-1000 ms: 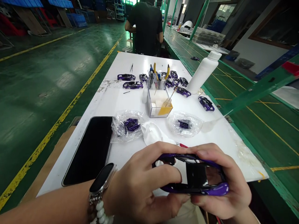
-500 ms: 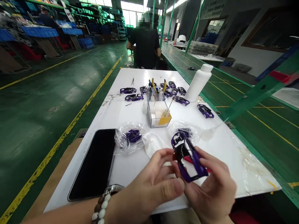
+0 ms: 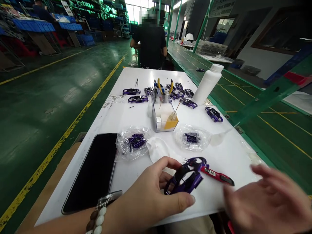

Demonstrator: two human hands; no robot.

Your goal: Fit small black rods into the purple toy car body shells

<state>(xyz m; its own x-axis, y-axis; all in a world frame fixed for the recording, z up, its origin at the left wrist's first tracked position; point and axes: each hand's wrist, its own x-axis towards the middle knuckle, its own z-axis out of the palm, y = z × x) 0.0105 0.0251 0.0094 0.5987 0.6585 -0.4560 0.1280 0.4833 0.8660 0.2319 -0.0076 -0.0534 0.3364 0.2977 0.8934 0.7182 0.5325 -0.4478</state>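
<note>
My left hand (image 3: 158,195) grips a purple and black toy car body shell (image 3: 187,175), tilted, with fingers behind it and the thumb along its lower edge. Off to the right and apart from the shell is my right hand (image 3: 268,198), smeared by motion, with its fingers apart and nothing visible in them. Between the two lies a slim red tool (image 3: 216,175) with a white label, partly hidden behind the shell. Two clear plastic bags, a left one (image 3: 119,148) and a right one (image 3: 206,138), hold small purple parts. A crumpled white piece (image 3: 157,149) lies between them.
A black tablet-like slab (image 3: 91,172) lies at left. Ahead stand a clear organizer box (image 3: 165,126) with tools and a small bottle, and a white bottle (image 3: 208,84). Several purple car shells (image 3: 137,99) lie around them. A person (image 3: 149,45) sits beyond the table (image 3: 136,120).
My right hand has let go of the car shell and moved right. The shell has turned and lowered in my left hand. The red tool and the right bag now show more fully.
</note>
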